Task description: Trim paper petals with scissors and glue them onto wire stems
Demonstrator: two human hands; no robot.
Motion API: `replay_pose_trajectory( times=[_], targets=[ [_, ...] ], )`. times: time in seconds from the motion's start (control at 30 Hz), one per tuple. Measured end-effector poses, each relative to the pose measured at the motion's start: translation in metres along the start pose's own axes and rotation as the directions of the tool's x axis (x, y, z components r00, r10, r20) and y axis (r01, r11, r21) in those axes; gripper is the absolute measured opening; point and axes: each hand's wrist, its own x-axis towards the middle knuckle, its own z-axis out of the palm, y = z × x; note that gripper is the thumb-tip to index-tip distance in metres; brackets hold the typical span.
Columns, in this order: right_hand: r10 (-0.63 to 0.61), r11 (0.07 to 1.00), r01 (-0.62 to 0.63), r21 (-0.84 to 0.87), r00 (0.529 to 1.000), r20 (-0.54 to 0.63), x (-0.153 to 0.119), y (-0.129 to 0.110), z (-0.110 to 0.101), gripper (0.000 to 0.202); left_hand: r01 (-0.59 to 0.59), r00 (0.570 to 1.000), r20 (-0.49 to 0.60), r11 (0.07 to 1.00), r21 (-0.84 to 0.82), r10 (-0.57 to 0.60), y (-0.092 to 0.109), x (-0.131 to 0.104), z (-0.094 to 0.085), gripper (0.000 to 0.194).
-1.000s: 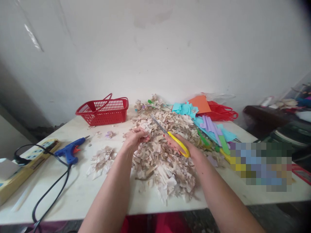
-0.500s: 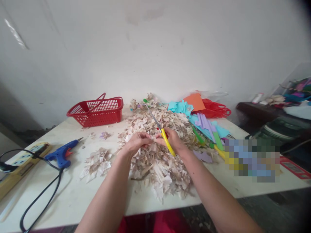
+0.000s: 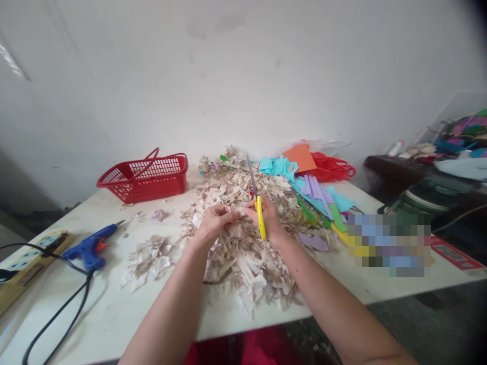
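My right hand (image 3: 268,219) is closed around yellow-handled scissors (image 3: 260,218), their blades pointing up and away from me. The thumb and forefinger of that hand also pinch near a small pale paper piece (image 3: 239,210). My left hand (image 3: 216,223) grips the same piece from the other side, fingertips closed. Both hands hover over a big heap of cream and brownish paper scraps (image 3: 251,263). Between the fingers, the exact shape of the piece is hard to make out.
On the left are a blue glue gun (image 3: 89,248), a yellow power strip (image 3: 30,263) and a red basket (image 3: 146,185). A smaller scrap pile (image 3: 150,261) lies nearby. Turquoise paper (image 3: 277,167), orange paper (image 3: 300,158) and a red plastic bag (image 3: 331,167) sit back right.
The scissors in my right hand have swung more upright. My hands have drawn slightly apart, with the paper piece between them. The whole view has shifted a little.
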Motion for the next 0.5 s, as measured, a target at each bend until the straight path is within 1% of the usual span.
replay_pose_trajectory(
  times=[0.1, 0.17, 0.23, 0.3, 0.43, 0.5],
  targets=[
    [0.046, 0.999, -0.046, 0.004, 0.998, -0.033, 0.001, 0.001, 0.0, 0.013, -0.035, 0.999, -0.028, 0.998, -0.058, 0.033, -0.004, 0.002, 0.002, 0.02],
    [0.062, 0.998, -0.062, -0.012, 0.998, -0.005, 0.001, 0.001, -0.001, 0.016, -0.043, 0.999, -0.032, 0.994, -0.097, 0.04, -0.004, 0.002, 0.002, 0.02],
    [0.071, 0.997, -0.068, -0.041, 0.995, 0.063, 0.0, 0.0, -0.005, 0.021, -0.039, 0.998, -0.06, 0.986, -0.164, 0.03, -0.002, 0.002, 0.001, 0.02],
    [0.064, 0.995, -0.05, -0.089, 0.985, 0.159, -0.001, -0.004, -0.01, 0.028, -0.046, 0.993, -0.113, 0.966, -0.254, 0.018, 0.0, 0.003, -0.001, 0.021],
    [0.032, 0.983, 0.033, -0.18, 0.938, 0.345, -0.002, -0.012, -0.018, 0.034, -0.115, 0.972, -0.234, 0.909, -0.401, 0.02, 0.004, 0.003, -0.005, 0.022],
    [0.035, 0.979, 0.046, -0.199, 0.922, 0.385, -0.002, -0.013, -0.02, 0.034, -0.157, 0.959, -0.28, 0.885, -0.439, 0.031, 0.006, 0.004, -0.007, 0.023]
  ],
)
